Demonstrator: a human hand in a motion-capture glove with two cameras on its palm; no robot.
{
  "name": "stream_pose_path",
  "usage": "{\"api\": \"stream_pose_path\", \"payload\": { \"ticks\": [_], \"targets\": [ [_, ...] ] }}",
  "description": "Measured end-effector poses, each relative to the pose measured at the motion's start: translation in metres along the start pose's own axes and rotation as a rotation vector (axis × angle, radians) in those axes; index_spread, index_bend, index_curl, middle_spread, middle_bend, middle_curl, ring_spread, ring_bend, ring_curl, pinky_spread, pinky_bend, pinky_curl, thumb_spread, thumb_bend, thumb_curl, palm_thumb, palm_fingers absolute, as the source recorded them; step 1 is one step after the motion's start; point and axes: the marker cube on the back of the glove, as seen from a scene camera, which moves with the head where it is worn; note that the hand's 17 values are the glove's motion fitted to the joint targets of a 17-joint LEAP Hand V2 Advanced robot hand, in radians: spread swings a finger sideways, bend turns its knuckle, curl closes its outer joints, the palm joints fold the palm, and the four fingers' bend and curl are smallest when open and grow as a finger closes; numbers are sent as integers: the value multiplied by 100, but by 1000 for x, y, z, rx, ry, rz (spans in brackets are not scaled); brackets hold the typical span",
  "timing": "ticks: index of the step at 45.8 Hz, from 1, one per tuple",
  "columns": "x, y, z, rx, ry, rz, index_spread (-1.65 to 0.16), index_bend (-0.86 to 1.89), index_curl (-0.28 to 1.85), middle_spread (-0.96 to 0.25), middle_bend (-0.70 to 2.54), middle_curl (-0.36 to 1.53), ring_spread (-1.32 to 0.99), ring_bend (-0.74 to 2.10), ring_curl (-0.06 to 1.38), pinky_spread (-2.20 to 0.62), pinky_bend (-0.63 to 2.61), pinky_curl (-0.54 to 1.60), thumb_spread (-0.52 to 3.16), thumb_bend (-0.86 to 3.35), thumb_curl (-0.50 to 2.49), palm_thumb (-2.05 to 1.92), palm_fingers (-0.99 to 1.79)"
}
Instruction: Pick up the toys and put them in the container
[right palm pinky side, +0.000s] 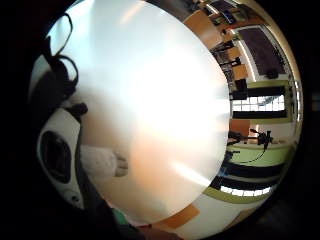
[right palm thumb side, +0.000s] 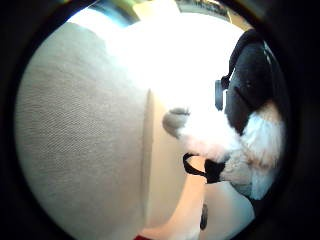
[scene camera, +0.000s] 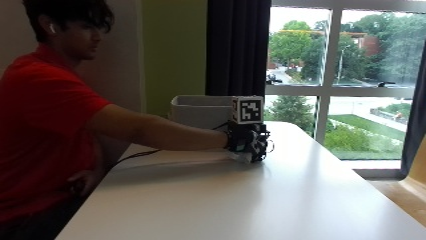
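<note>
the person reaches across the white table (scene camera: 279, 200) with the gloved right hand (scene camera: 247, 142), which rests low on the tabletop just in front of the grey container (scene camera: 200, 107). in the thumb side palm view a plush toy (right palm thumb side: 250, 125) — black, white and a patch of tan — sits tight against the palm, with the container's woven grey wall (right palm thumb side: 75, 140) close beside it. the fingers look curled round the toy, though most of the grip is hidden. the little finger side palm view shows only bare tabletop and one pale fingertip (right palm pinky side: 102, 161). the toy seems soft and light, likely to squash rather than slip — best taken round its body, not by a limb, before lifting over the container's rim.
</note>
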Motion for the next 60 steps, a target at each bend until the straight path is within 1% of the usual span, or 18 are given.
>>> {"api": "stream_pose_path", "payload": {
  "ticks": [1,2,3,4,5,6,8,12,16,18,22,26,29,33,37,45,52,60],
  "targets": [
    [-13,2,-2,11,-45,-84,-45,56,49,-36,34,32,-38,78,34,-40,101,34,97,18,57,62,103],
    [-20,4,-3,19,-68,-131,-45,56,48,-37,34,32,-40,78,33,-41,100,33,94,18,58,62,105],
    [-21,6,-4,22,-75,-152,-44,57,49,-38,35,33,-41,78,34,-42,98,33,92,17,59,63,105],
    [-19,9,-4,21,-76,-159,-44,58,51,-39,39,35,-42,80,35,-42,97,34,88,18,61,64,111],
    [-15,11,-5,15,-78,-159,-44,60,53,-40,42,37,-43,81,37,-43,96,34,86,18,62,66,114],
    [-10,14,-6,5,-85,-155,-43,60,54,-41,41,37,-44,81,37,-44,97,35,83,17,63,65,109],
    [4,21,-8,-18,-116,-142,-43,62,57,-42,47,40,-45,83,39,-44,95,35,79,18,65,67,114],
    [21,30,-13,-48,-183,-68,-42,62,61,-45,54,44,-47,88,41,-46,93,36,71,18,69,69,117],
    [35,38,-21,-61,-176,-25,-42,61,64,-45,60,47,-47,92,43,-46,90,36,66,16,73,68,119],
    [41,42,-27,-40,-147,-35,-42,61,65,-45,62,49,-46,94,44,-47,90,36,64,16,75,67,119],
    [53,52,-45,17,-106,-124,-43,60,68,-46,65,51,-46,96,45,-48,91,37,60,14,78,66,118],
    [47,57,-74,71,-168,-118,-43,60,71,-45,67,53,-45,97,45,-48,91,37,57,14,81,66,117],
    [44,62,-96,96,-159,-136,-43,60,74,-45,68,55,-45,98,46,-48,92,38,55,13,84,65,116],
    [26,72,-138,126,-196,-207,-43,60,77,-45,68,56,-45,99,46,-48,92,38,53,13,87,65,115],
    [3,83,-172,150,-171,-290,-44,59,80,-45,69,58,-45,100,46,-49,92,39,51,12,90,64,115],
    [-52,102,-228,218,-220,-323,-45,60,86,-45,67,59,-44,98,46,-48,92,39,49,11,95,62,112],
    [-95,123,-255,248,-248,-420,-45,58,91,-46,64,60,-45,97,45,-49,92,39,47,10,100,62,111],
    [-124,133,-263,270,-245,-468,-47,52,95,-47,58,60,-45,94,44,-48,91,38,51,7,103,58,104]
  ]
}}
